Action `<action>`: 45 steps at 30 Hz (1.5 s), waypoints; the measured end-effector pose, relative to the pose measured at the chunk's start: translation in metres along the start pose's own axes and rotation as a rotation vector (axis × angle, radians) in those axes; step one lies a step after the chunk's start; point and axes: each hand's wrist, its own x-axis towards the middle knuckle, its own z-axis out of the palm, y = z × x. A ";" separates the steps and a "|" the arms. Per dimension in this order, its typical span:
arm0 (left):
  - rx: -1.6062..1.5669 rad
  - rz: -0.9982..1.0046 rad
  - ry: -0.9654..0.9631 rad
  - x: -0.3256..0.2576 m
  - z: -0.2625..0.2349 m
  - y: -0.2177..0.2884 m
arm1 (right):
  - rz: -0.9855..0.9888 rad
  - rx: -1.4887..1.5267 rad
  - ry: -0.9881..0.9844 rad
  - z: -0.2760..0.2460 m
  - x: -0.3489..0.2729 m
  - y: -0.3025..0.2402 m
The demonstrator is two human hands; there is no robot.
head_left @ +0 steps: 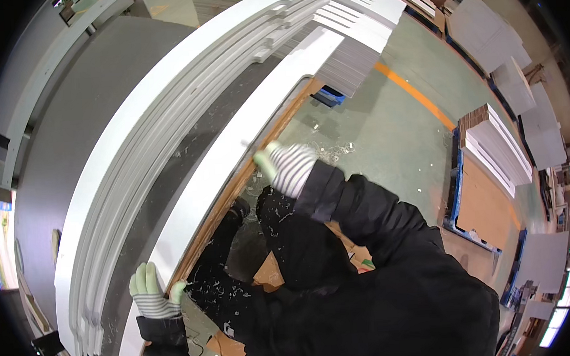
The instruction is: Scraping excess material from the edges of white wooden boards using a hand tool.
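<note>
Two gloved hands grip one long white board that lies along the near edge of a grey worktable; the left hand is closed over the board's near end, thumb on its outer edge, fingers on its face; the right hand is clamped on the same outer edge about midway along; beside the board, further in on the table, lies one stack of white slotted panels; on the floor to the right stand several more stacks of white panels.
</note>
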 end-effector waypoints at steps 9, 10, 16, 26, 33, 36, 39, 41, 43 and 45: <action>0.023 0.030 -0.002 -0.002 0.005 -0.007 | 0.291 0.053 0.276 -0.047 0.066 0.105; 0.044 0.013 -0.017 -0.004 0.002 -0.006 | 0.246 0.094 0.175 -0.045 0.053 0.078; 0.037 0.039 -0.021 -0.003 0.007 -0.010 | 0.300 -0.046 0.286 -0.057 0.074 0.128; 0.044 0.101 -0.044 -0.013 0.008 -0.024 | 0.318 -0.086 0.449 -0.076 0.134 0.247; 0.113 0.064 -0.010 -0.004 0.012 -0.019 | 0.718 -0.058 0.436 -0.033 0.134 0.353; 0.098 0.042 0.047 0.016 -0.003 0.011 | 0.684 0.127 0.429 0.001 0.093 0.324; -0.042 0.044 -0.008 -0.003 -0.006 0.008 | 0.638 0.431 0.480 0.009 0.052 0.285; -0.164 -0.041 -0.104 0.018 -0.033 0.037 | 0.631 0.733 0.499 0.010 0.027 0.269; -0.370 -0.183 -0.201 0.042 -0.076 0.060 | 0.605 1.033 0.515 -0.006 0.003 0.234; -0.863 -0.635 -0.205 0.070 -0.134 0.090 | 0.504 1.124 0.545 -0.022 -0.015 0.199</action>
